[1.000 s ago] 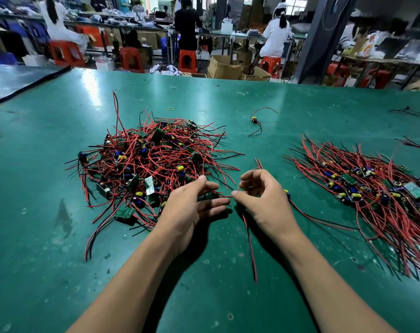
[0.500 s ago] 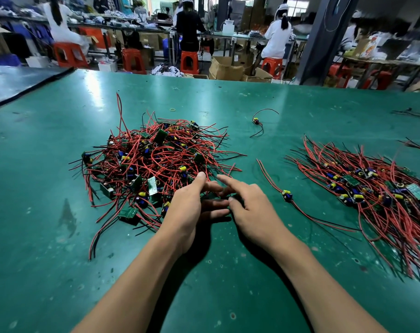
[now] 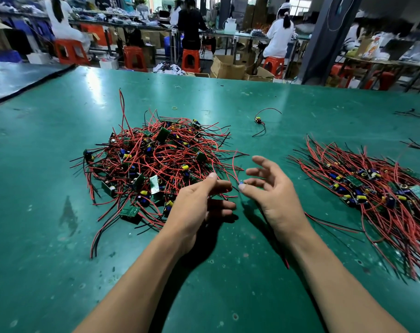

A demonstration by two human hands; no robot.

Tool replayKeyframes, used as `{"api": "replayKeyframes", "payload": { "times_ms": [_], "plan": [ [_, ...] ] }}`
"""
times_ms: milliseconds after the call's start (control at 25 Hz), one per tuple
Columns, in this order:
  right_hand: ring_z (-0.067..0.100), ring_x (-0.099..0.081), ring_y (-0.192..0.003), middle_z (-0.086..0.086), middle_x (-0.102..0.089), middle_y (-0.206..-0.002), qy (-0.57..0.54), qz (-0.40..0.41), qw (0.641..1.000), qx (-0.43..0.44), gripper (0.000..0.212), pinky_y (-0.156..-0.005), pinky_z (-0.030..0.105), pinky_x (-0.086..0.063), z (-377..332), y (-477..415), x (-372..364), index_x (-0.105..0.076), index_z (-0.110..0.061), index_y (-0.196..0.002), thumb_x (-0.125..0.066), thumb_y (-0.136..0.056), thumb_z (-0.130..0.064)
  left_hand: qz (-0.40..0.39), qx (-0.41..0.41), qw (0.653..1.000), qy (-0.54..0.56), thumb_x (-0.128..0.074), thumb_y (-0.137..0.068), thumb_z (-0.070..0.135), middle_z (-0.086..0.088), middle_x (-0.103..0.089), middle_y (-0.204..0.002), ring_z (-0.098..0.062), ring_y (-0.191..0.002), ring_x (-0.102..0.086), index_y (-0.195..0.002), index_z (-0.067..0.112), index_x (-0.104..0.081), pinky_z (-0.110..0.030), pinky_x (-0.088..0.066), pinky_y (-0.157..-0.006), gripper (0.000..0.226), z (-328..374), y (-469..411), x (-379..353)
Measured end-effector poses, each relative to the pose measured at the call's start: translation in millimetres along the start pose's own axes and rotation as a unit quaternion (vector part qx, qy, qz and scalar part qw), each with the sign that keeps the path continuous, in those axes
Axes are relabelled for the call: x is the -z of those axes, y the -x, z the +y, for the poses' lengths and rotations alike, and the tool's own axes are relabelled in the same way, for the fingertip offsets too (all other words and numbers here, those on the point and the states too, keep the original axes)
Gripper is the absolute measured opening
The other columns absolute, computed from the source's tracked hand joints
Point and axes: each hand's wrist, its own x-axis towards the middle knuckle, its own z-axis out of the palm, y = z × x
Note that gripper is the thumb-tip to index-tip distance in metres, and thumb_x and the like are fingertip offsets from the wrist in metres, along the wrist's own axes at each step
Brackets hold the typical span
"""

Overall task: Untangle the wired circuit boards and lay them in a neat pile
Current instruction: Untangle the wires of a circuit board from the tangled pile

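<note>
A tangled heap of wired circuit boards [image 3: 153, 162], with red and black leads, lies left of centre on the green table [image 3: 60, 272]. A flatter pile of wired boards [image 3: 377, 191] with leads running one way lies at the right. My left hand [image 3: 199, 205] is at the heap's near right edge, its thumb and forefinger pinching red leads. Just to its right, my right hand [image 3: 273, 198] pinches a small wired board [image 3: 240, 182] between thumb and forefinger, the other fingers spread. That board's leads trail under my right wrist toward me.
One loose wired board [image 3: 258, 120] lies beyond the hands. A yellow rubber band [image 3: 174, 108] sits behind the heap. Stray leads [image 3: 417, 114] lie at the far right edge. Past the table's far edge, people sit on red stools [image 3: 189, 60] among cardboard boxes.
The wired board my right hand held a second ago has gone to the right-hand pile. Both hands went to the heap's edge, and my right hand has taken hold of another board there.
</note>
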Motion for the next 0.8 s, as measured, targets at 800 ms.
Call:
{"api": "replayKeyframes", "payload": {
  "times_ms": [800],
  "plan": [
    [0.012,-0.059,-0.077,0.001,-0.063,-0.091,-0.299,-0.130,0.942,-0.079,0.072,-0.068,0.021,-0.054,-16,-1,6,-0.059,-0.012,-0.126,-0.059,-0.060,0.019,-0.054,-0.131,0.983,-0.118,-0.082,-0.064,0.036,-0.021,-0.073,-0.087,-0.021,-0.076,-0.066,-0.095,0.018,-0.077,-0.034,-0.054,-0.072,0.036,-15,12,-7]
  ]
}}
